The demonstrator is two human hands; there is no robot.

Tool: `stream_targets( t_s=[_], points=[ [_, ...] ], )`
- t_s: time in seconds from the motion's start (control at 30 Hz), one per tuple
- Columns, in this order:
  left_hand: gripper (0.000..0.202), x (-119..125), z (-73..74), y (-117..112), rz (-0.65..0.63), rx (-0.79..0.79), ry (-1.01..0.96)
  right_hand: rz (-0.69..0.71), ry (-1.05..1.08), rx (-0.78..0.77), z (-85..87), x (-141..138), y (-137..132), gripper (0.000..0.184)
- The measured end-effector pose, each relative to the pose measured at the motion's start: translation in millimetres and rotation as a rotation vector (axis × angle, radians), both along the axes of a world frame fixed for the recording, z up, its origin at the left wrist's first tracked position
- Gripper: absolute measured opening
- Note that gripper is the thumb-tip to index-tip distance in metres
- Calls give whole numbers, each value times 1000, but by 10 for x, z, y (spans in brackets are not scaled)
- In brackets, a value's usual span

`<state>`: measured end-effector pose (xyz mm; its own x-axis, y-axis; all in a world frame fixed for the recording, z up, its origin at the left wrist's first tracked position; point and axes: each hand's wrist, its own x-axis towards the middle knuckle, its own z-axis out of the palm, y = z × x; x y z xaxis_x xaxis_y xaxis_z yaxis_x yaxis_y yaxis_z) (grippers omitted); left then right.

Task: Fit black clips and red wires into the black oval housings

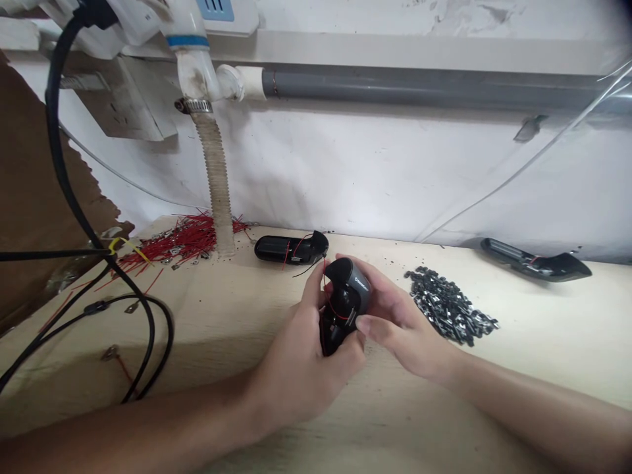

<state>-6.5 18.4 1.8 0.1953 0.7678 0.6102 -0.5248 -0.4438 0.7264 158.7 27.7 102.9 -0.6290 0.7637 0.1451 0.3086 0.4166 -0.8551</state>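
Both hands hold one black plastic housing (353,286) above the middle of the table, its curved end tilted upward and a thin red wire looping across it. My left hand (309,349) is wrapped round its lower left side. On the right side my right hand (395,316) grips it, thumb against the front edge. Parts of the housing are hidden by the fingers. Just behind lies a similar black housing (284,249) with red and black wires. Close to my right hand is a heap of small black and metal pieces (447,306).
A third black housing (536,260) lies at the far right near the wall. Red wires (182,240) with metal ends are piled at the back left, beside a ribbed hose (216,171). Black cables (148,316) loop over the left side. A grey pipe (395,89) runs along the wall.
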Motion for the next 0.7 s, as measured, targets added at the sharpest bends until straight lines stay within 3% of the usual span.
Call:
stream_targets(
  t_s=[0.37, 0.5, 0.6, 0.7],
  points=[
    [71, 12, -24, -13, -21, -28, -27, 62, -25, 46, 20, 12, 12, 69],
    [74, 49, -14, 2, -15, -77, -58, 77, -5, -7, 13, 49, 79, 70],
    [78, 87, -19, 35, 90, -151, -104, 25, 66, -118, 2, 66, 142, 73],
    [84, 108, -36, 78, 271, -112, -105, -72, 162, -209, -1, 48, 180, 63]
  ],
)
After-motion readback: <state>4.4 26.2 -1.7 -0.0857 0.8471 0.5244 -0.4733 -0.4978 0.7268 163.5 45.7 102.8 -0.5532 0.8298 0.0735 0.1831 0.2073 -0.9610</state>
